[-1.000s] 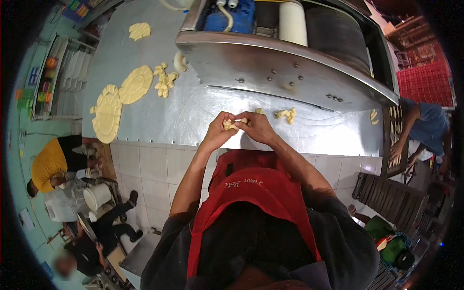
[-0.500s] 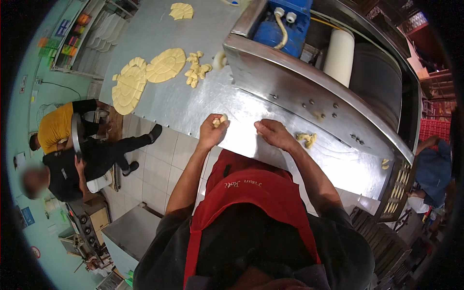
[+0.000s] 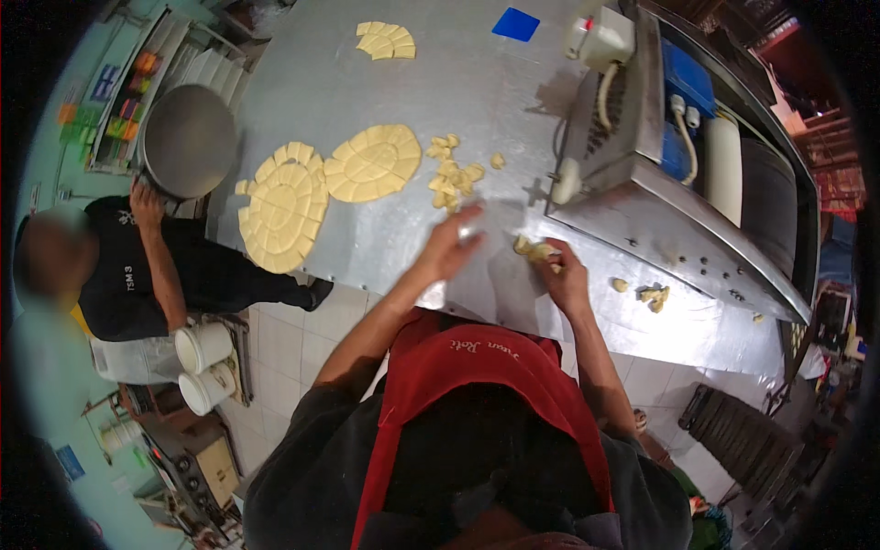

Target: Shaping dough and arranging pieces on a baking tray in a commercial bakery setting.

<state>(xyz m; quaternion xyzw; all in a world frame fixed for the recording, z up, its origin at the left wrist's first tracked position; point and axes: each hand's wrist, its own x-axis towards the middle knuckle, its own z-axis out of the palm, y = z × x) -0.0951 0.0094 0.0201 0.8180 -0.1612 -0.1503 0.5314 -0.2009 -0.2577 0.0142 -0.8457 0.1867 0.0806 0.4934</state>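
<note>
My left hand [image 3: 449,246] is held over the metal table, just below a loose pile of small dough pieces [image 3: 454,176]. Its fingers are spread and nothing shows in them. To the right, my right hand [image 3: 564,277] has its fingers closed around several dough pieces [image 3: 534,249], which stick out past the fingertips. Beyond my left hand lie two flat rounds of pale dough scored into pieces, a larger dough round [image 3: 284,211] and a smaller dough round [image 3: 373,163]. A part-used dough sheet [image 3: 387,41] lies at the far side.
A steel machine [image 3: 678,229] stands on the table's right side. Near its base lie a single dough piece [image 3: 621,285] and a small cluster of dough [image 3: 654,298]. A blue scraper [image 3: 515,25] rests at the back. At left, a co-worker [image 3: 137,266] holds a round pan [image 3: 190,142].
My left hand has let go of the dough it held and moved up toward the pile. My right hand now grips dough pieces. The view has shifted; the co-worker's pan is raised beside the table.
</note>
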